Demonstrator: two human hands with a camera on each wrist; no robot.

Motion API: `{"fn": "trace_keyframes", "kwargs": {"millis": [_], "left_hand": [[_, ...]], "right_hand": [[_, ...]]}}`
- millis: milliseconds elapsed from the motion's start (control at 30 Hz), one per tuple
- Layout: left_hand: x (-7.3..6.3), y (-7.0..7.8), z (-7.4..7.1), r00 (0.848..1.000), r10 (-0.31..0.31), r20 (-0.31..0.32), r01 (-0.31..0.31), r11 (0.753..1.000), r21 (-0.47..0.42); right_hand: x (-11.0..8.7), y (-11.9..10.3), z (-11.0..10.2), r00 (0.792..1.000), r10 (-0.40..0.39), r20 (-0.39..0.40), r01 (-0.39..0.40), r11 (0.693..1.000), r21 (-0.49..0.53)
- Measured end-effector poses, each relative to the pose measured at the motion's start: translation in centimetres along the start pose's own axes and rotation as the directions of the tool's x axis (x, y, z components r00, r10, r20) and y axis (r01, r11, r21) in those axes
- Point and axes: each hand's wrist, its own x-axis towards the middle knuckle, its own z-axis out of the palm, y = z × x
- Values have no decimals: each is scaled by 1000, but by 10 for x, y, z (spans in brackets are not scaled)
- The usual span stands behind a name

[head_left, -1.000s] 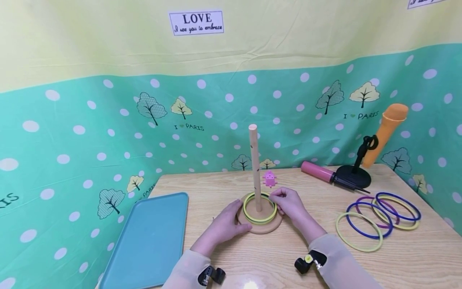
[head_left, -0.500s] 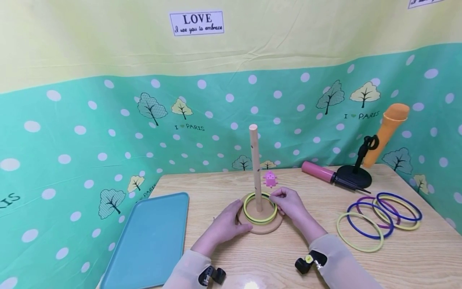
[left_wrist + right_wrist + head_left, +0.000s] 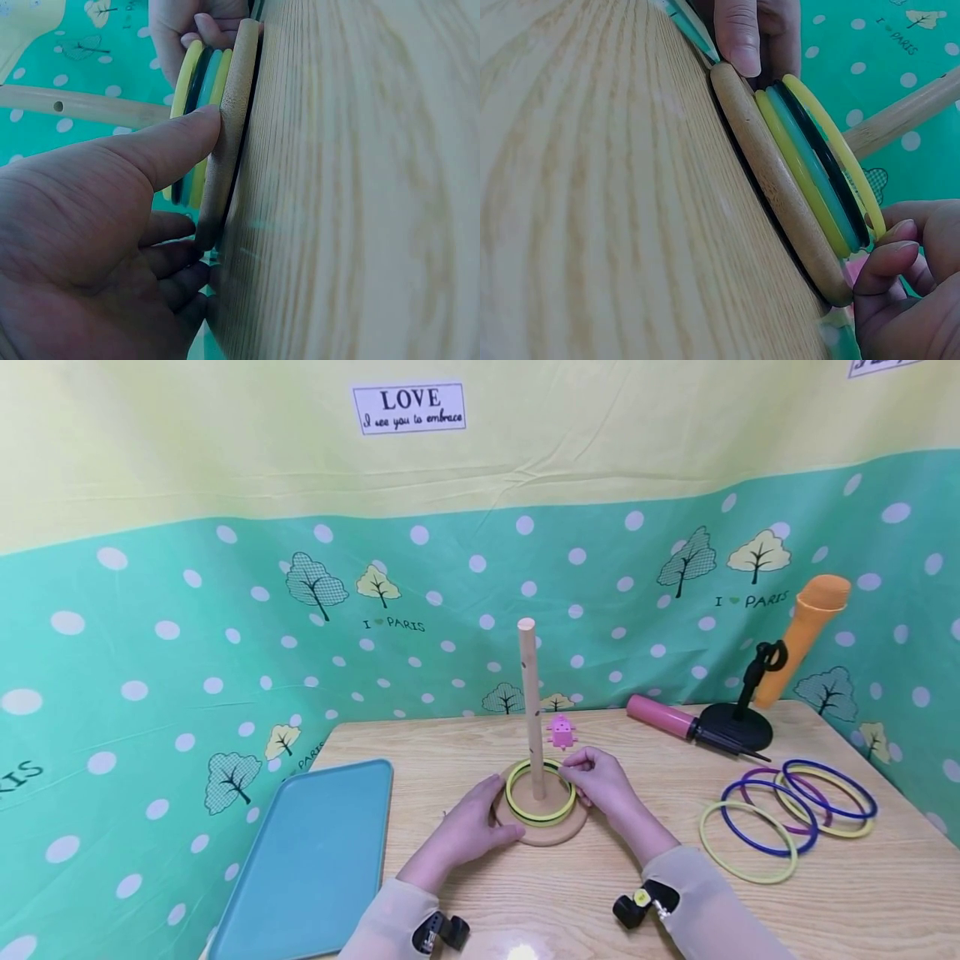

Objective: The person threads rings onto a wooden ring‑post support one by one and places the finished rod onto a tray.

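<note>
Four stacked rings (image 3: 814, 169) and five loose rings (image 3: 815, 832) are being counted, with one wooden stand (image 3: 531, 706), one tray (image 3: 307, 860), one pink toy (image 3: 561, 732), one pump (image 3: 663, 717), one microphone (image 3: 799, 643), one black stand (image 3: 733, 727) and two hands (image 3: 472, 825).

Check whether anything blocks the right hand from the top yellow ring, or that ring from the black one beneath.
Nothing visible does: the right hand pinches the edge of the top yellow ring, which encircles the wooden post, and no object shows between it and the black ring beneath.
</note>
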Motion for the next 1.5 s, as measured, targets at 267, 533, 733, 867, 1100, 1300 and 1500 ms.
{"fn": "trace_keyframes", "kwargs": {"millis": [267,533,733,867,1100,1300,1500], "left_hand": [[0,0,-1,1000,4,-4,-4,1000,10],[1,-1,-1,1000,-1,-6,1,1000,4],[2,-2,-1,1000,-19,-2,19,1000,-3],[1,-1,-1,1000,-18,-2,18,1000,-4],[0,-1,0,1000,-23,-1,23,1000,-8],[1,-2,1,999,-34,3,34,999,-2],[1,-3,2,1000,-31,3,31,1000,4]], "right_hand": [[-1,-4,0,1000,20,2,-20,1000,13],[1,-3,-1,1000,25,-3,-25,999,20],[1,-4,-2,999,40,-25,-40,999,-4],[1,-5,-5,998,46,-34,-47,999,-26],[-1,-8,-15,999,38,-32,-39,998,-46],[-8,-17,-30,1000,0,-27,-2,994,-107],[-14,-24,-48,999,-44,-24,38,981,-190]]}}
